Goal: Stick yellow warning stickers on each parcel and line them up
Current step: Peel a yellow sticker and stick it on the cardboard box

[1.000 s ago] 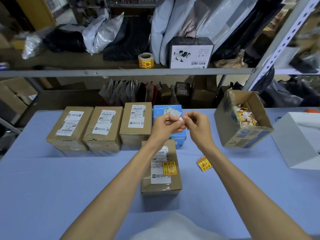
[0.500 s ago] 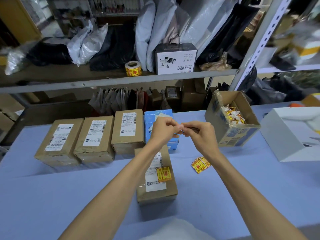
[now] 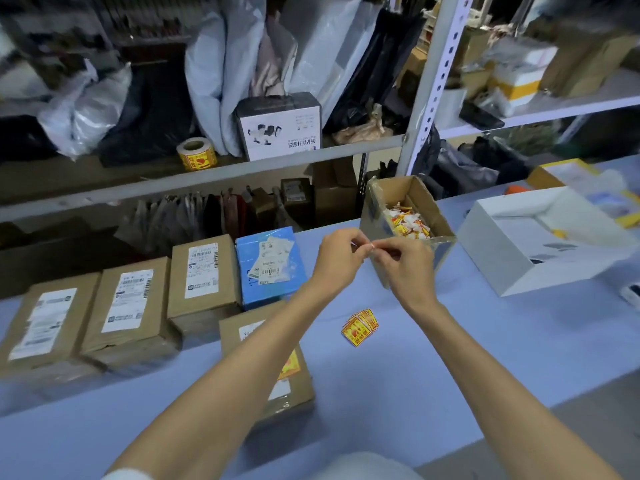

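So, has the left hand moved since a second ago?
Yes. The left hand shifted right, from over the blue plastic-wrapped parcel to before the open brown cardboard box, pinching a small scrap with the right hand.

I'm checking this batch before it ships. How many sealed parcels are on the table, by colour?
Brown parcels: 4
Blue parcel: 1
Total: 5

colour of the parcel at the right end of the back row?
Blue parcel, white labels on top; head view.
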Tool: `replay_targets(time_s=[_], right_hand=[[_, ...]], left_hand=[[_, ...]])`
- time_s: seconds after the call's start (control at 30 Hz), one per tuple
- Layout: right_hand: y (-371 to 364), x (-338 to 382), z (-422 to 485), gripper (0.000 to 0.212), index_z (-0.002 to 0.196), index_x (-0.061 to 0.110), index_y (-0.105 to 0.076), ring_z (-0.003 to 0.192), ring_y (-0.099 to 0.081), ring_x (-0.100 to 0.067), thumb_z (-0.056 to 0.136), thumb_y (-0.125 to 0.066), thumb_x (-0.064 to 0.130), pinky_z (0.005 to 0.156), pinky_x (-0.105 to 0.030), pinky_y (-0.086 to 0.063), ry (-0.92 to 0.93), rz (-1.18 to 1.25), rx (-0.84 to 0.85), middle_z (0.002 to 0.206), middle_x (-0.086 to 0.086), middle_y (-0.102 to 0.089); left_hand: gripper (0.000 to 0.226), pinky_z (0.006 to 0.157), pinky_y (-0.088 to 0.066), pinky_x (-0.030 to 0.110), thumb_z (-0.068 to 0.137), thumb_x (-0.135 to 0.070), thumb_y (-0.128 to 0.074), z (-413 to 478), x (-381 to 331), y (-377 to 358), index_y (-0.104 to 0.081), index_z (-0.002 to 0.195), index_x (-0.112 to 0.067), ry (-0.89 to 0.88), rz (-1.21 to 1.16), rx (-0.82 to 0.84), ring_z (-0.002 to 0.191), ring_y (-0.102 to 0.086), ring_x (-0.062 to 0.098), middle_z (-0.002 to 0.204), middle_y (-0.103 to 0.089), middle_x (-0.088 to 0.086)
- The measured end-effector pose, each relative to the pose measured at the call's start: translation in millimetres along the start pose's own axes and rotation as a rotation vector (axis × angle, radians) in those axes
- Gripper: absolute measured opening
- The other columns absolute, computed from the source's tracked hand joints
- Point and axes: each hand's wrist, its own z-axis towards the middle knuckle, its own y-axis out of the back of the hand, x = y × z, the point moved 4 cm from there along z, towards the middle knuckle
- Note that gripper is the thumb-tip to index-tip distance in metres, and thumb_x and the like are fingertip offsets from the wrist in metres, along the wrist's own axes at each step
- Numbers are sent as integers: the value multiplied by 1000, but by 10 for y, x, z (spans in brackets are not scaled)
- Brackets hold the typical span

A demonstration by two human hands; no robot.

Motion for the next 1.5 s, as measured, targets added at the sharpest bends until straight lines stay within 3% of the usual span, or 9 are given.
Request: replay_targets(time_s=[0.23, 0.47, 0.6, 0.8, 0.93, 1.07, 1.2, 1.33, 1.5], right_hand=[[408, -437, 665, 13, 88, 7, -77, 80, -69, -24, 80, -68, 6, 77, -36, -53, -58, -129, -121, 84, -8, -76], [396, -864, 1264, 34, 91, 3, -77, 93, -64, -33, 80, -47, -9, 81, -36, -52, -117, -296, 4, 92, -17, -74], [292, -1032, 1389, 36, 95, 1, -75, 97, -63, -34, 83, -41, -5, 87, -40, -52, -181, -294, 81, 98, -18, -72], [-11, -787, 1075, 33, 102, 3, -73, 102, -63, -30, 85, -45, -4, 89, -36, -48, -82, -258, 166, 104, -14, -72], [-542, -415, 656, 37, 108, 1, -70, 106, -63, -26, 84, -42, -6, 92, -34, -49, -25, -156, 323, 109, -13, -71], [-1160, -168, 114, 33, 108, 2, -68, 107, -62, -29, 83, -46, 1, 92, -38, -50, -34, -143, 524, 111, -14, -70], [-1538, -111, -460, 29, 113, 1, -60, 103, -61, -32, 87, -54, 13, 86, -39, -49, -113, -117, 668, 110, -16, -67], [-1704, -157, -976, 41, 122, 6, -50, 108, -58, -29, 88, -61, 25, 90, -43, -48, -188, -11, 725, 120, -12, -61], [-1678, -197, -1421, 48, 135, 23, -46, 109, -59, -17, 90, -62, 28, 95, -39, -50, -319, 200, 690, 124, 1, -60]], left_hand=[[18, 79, -51, 37, 87, -19, -62, 697, -421, -309, -71, 96, -7, -125, 421, 138, 95, -62, 31, 99, -69, 13], [11, 71, -53, 41, 81, -5, -58, 1100, -536, -451, -54, 75, -14, -116, 503, 245, 81, -62, 33, 82, -61, 15], [14, 77, -57, 45, 83, -9, -60, 1186, -447, -459, -69, 87, 0, -57, 466, 252, 88, -65, 33, 95, -69, 17], [22, 81, -53, 36, 87, -12, -58, 920, -47, -191, -70, 104, -6, 106, 344, 179, 96, -63, 27, 107, -68, 11], [23, 74, -46, 26, 87, -16, -61, 400, 459, 2, -68, 108, -12, 294, 219, 82, 100, -63, 22, 111, -65, 7], [29, 83, -43, 26, 83, -13, -60, -264, 1008, 281, -67, 111, -13, 470, 140, -17, 110, -58, 23, 116, -64, 9], [40, 100, -32, 28, 81, -13, -62, -977, 1451, 499, -55, 120, -12, 627, 187, -184, 126, -37, 26, 131, -42, 9], [71, 107, -29, 41, 79, -27, -71, -1561, 1727, 525, -31, 133, -6, 811, 236, -270, 130, -24, 33, 141, -24, 14], [86, 99, -47, 43, 59, -49, -80, -1952, 2095, 470, -44, 132, -19, 819, -152, -247, 118, -53, 21, 127, -53, 3]])
